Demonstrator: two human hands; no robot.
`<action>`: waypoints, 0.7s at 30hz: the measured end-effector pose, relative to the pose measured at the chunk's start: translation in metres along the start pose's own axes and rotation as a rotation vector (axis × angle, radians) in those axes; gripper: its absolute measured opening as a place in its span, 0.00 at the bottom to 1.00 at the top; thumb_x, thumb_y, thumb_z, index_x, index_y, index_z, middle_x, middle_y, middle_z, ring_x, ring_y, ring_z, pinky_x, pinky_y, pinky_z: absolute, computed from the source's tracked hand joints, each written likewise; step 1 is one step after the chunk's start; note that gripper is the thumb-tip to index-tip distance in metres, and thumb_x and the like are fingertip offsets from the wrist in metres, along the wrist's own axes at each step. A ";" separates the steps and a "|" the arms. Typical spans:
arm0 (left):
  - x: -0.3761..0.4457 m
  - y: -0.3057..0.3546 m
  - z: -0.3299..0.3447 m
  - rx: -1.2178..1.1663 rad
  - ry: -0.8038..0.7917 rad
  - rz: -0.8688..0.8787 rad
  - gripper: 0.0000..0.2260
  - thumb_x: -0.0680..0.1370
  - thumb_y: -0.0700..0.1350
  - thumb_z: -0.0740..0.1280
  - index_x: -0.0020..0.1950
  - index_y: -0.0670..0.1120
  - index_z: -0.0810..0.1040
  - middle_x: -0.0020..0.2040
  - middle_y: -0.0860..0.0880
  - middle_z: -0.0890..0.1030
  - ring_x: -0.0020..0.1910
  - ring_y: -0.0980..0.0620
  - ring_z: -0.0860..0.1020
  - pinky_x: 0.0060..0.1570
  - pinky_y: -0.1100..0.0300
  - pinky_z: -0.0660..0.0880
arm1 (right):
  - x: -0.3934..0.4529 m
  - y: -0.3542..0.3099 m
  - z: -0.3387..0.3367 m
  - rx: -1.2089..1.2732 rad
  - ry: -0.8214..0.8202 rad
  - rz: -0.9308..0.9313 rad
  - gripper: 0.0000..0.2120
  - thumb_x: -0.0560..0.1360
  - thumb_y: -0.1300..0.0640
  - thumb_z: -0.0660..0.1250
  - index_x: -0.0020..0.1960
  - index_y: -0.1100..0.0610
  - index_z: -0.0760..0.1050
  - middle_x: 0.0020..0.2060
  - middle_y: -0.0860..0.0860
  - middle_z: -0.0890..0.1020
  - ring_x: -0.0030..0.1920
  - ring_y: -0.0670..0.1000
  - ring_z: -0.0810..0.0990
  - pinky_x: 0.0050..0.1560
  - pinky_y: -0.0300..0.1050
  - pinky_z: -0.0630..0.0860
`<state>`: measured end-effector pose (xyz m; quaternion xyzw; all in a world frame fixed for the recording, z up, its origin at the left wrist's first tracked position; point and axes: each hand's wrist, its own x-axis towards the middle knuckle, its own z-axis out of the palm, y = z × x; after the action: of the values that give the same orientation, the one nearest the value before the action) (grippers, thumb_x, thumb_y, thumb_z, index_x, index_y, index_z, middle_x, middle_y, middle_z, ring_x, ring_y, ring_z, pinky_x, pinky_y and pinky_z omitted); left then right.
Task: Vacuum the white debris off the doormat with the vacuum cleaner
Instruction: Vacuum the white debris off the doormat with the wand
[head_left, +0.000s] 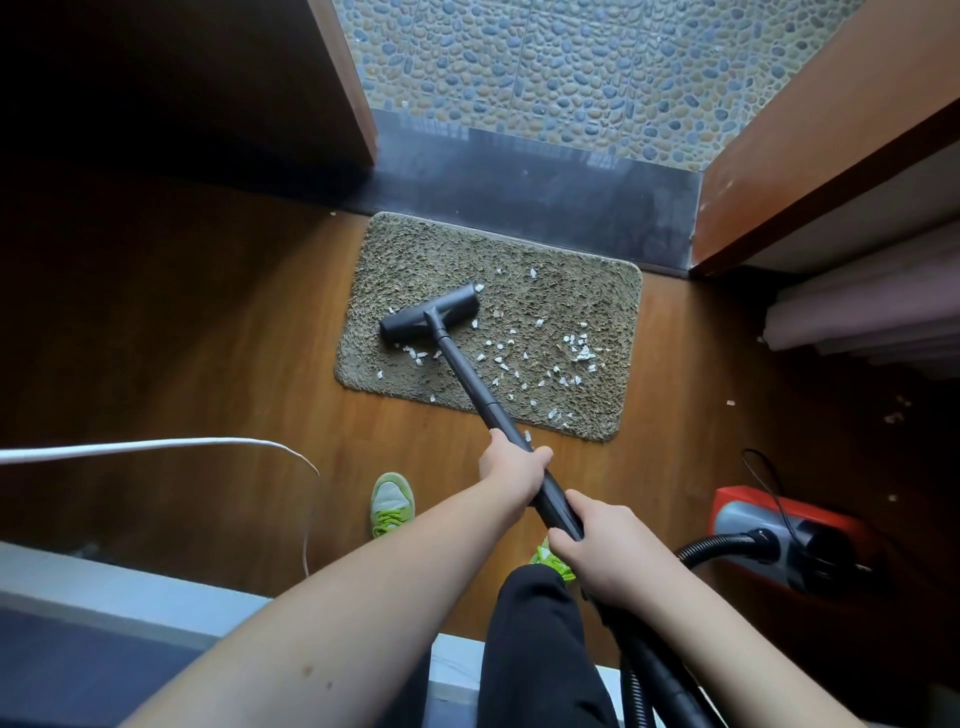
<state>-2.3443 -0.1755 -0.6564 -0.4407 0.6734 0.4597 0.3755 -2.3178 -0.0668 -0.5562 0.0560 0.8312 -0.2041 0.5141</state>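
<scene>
A shaggy olive-brown doormat (571, 291) lies on the wooden floor before a doorway. Small white debris (576, 351) is scattered over its middle, right and near parts. The black vacuum head (428, 314) rests flat on the mat's left half, with a few white bits just behind it. Its black wand (467, 374) slants back toward me. My left hand (511, 462) is wrapped around the wand higher up. My right hand (605, 540) grips the wand's lower end near the hose.
The red and grey vacuum body (779, 530) stands on the floor at right, with a black ribbed hose (722, 545) leading to it. A white cord (208, 444) loops at left. My green shoes (390, 501) stand near the mat. A dark stone threshold (519, 192) borders the mat's far edge.
</scene>
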 end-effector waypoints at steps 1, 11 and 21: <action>-0.001 -0.002 0.002 0.002 -0.008 -0.005 0.25 0.75 0.47 0.69 0.69 0.44 0.66 0.51 0.44 0.77 0.45 0.43 0.78 0.39 0.54 0.79 | -0.002 0.002 0.001 0.002 0.001 0.002 0.06 0.76 0.51 0.60 0.47 0.54 0.68 0.39 0.51 0.79 0.34 0.53 0.79 0.37 0.46 0.77; -0.007 -0.009 0.007 0.020 -0.038 0.012 0.33 0.74 0.50 0.68 0.77 0.47 0.59 0.55 0.44 0.79 0.50 0.43 0.80 0.50 0.49 0.81 | -0.016 0.007 0.005 -0.037 0.045 -0.037 0.05 0.77 0.50 0.60 0.49 0.50 0.70 0.40 0.50 0.79 0.34 0.49 0.77 0.36 0.44 0.74; 0.019 0.000 -0.040 -0.001 0.051 0.019 0.26 0.75 0.48 0.68 0.70 0.45 0.65 0.55 0.44 0.78 0.48 0.43 0.78 0.44 0.54 0.79 | 0.014 -0.037 0.007 -0.044 0.030 -0.075 0.07 0.76 0.50 0.60 0.48 0.53 0.70 0.39 0.51 0.80 0.37 0.54 0.79 0.39 0.47 0.76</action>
<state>-2.3546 -0.2178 -0.6617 -0.4460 0.6869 0.4519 0.3535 -2.3299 -0.1044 -0.5610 0.0165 0.8446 -0.2043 0.4947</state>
